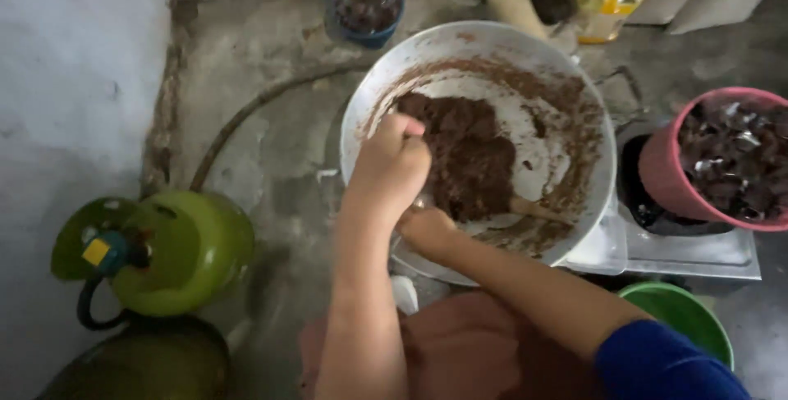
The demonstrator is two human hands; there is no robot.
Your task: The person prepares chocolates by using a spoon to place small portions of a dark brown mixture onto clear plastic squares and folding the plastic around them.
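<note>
Brown, sticky paste [469, 162] lies heaped in the middle of the wide, pale metal pan [369, 113] in the head view, directly ahead of both hands. The left hand [392, 166] is clenched in a fist over the pan's near-left rim, touching the paste's edge. The right hand [425, 229] grips the wooden spoon handle [538, 210], whose long axis runs rightward under the heap. A pink plastic bucket [665, 182] stands to the right, and a green gas cylinder [176, 252] stands on the floor at left.
</note>
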